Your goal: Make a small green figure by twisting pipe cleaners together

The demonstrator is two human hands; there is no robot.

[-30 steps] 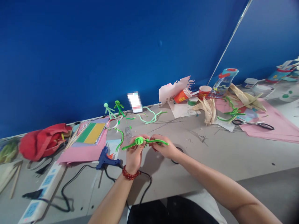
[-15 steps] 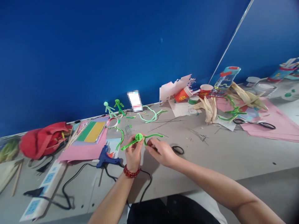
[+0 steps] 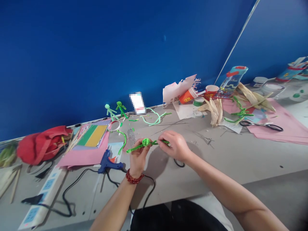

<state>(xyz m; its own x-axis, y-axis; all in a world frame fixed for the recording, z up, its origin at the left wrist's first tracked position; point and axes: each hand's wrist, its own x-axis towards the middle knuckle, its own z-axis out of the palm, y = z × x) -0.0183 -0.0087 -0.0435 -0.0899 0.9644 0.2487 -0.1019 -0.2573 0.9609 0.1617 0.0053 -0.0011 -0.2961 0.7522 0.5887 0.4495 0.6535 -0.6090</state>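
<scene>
A bright green pipe-cleaner figure [image 3: 145, 142] with a round coiled head is pinched in my left hand [image 3: 138, 156], one long limb pointing left. My right hand [image 3: 173, 145] is closed on the stems on its right side, fingers pressed together. Just left of my left hand lies a loose green pipe cleaner [image 3: 125, 141], bent in a curve. Behind, a pale green figure [image 3: 110, 111] and a darker green figure [image 3: 121, 109] stand by the blue wall. Black scissor handles [image 3: 179, 163] show partly below my right hand.
A blue glue gun [image 3: 108, 161] with a black cord lies left of my hands, near a power strip [image 3: 44, 197] and a red bag [image 3: 43, 144]. Mint pipe cleaners [image 3: 155, 121] and a lit phone [image 3: 138, 103] lie behind. Red cups [image 3: 188, 96], dry husks [image 3: 214, 112] and scissors [image 3: 274, 127] are at right.
My right hand has moved up and right and now covers the stem ends that stuck out before. The figure's head has shifted slightly right. My left hand keeps its hold.
</scene>
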